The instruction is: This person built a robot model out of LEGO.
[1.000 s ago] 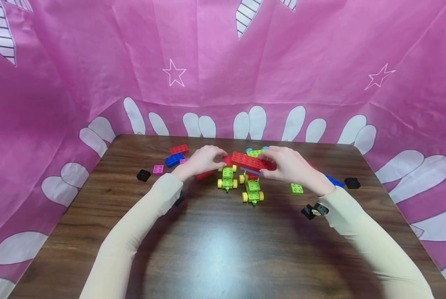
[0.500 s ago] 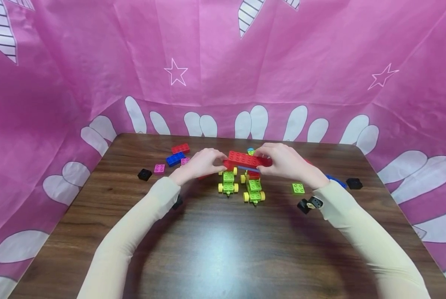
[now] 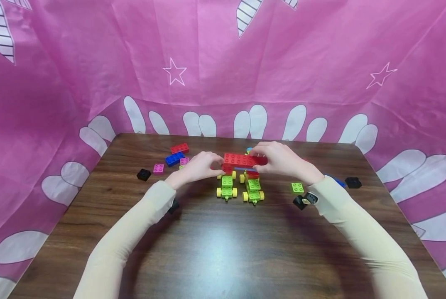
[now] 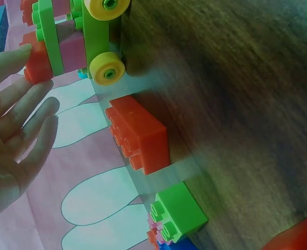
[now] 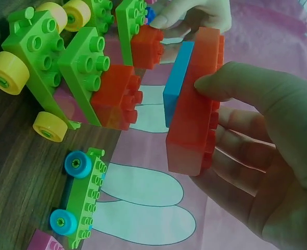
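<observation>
Head view: I am observing two bare hands working over the table [image 3: 215, 253]. The left hand [image 3: 201, 168] is pinching a short red brick [image 3: 227, 169], which is sitting on the left car [image 3: 226, 187], a green body with yellow wheels. The right hand [image 3: 283, 162] is gripping a long red brick [image 3: 239, 159] by its right end, above the two cars. A flat blue piece [image 3: 245, 169] is showing under it. The right car [image 3: 253, 191] is standing just beside the left one and is carrying its own red brick [image 3: 252, 175].

Left wrist view: I am seeing the left thumb and a finger closing on the short red brick, the other fingers lying bent and free of it. Another red brick [image 4: 140, 135] and a green brick [image 4: 182, 208] are resting near the hand.

Right wrist view: I am confirming the right thumb pressing one face of the long red brick, with fingers supporting the studded side. The blue piece is lying flat against the face opposite the studs. I cannot tell whether this assembly is touching the left car's brick. A blue-wheeled car [image 5: 85, 192] is standing apart, near the table edge.
</observation>
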A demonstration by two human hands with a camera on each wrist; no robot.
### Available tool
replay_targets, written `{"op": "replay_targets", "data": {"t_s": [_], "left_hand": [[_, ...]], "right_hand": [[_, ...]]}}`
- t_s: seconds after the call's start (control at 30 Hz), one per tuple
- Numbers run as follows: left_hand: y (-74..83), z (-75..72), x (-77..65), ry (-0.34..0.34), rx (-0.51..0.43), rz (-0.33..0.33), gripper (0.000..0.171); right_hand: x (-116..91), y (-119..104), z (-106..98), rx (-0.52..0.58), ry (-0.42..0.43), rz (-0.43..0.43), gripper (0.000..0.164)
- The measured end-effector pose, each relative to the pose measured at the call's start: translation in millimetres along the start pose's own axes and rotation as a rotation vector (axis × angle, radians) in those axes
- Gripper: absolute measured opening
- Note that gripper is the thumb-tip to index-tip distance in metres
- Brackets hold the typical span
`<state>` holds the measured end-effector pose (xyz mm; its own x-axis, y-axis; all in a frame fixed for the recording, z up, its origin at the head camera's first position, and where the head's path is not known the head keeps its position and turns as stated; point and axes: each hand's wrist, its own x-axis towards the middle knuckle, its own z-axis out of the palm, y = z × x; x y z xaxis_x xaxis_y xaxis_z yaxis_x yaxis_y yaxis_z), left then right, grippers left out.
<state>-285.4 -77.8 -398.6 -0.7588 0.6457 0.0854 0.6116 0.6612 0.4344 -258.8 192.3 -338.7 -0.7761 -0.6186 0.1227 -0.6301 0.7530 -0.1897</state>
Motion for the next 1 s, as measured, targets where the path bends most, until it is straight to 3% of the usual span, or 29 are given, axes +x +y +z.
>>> {"op": "replay_targets", "data": {"t_s": [0.33, 0.6, 1.0], "left_hand": [[-5.0, 3.1, -6.9, 0.010, -0.127, 0.037, 0.036], [-7.2, -1.3, -11.8, 0.055, -0.113, 0.018, 0.052], [-6.0, -10.5, -12.7, 0.056, -0.124, 0.045, 0.044]], "right_hand": [[7, -2, 6, 0.005, -0.030, -0.040, 0.035], [12, -5, 10, -0.003, -0.037, -0.077, 0.030], [18, -3, 13, 0.006, -0.052, -0.093, 0.029]]}}
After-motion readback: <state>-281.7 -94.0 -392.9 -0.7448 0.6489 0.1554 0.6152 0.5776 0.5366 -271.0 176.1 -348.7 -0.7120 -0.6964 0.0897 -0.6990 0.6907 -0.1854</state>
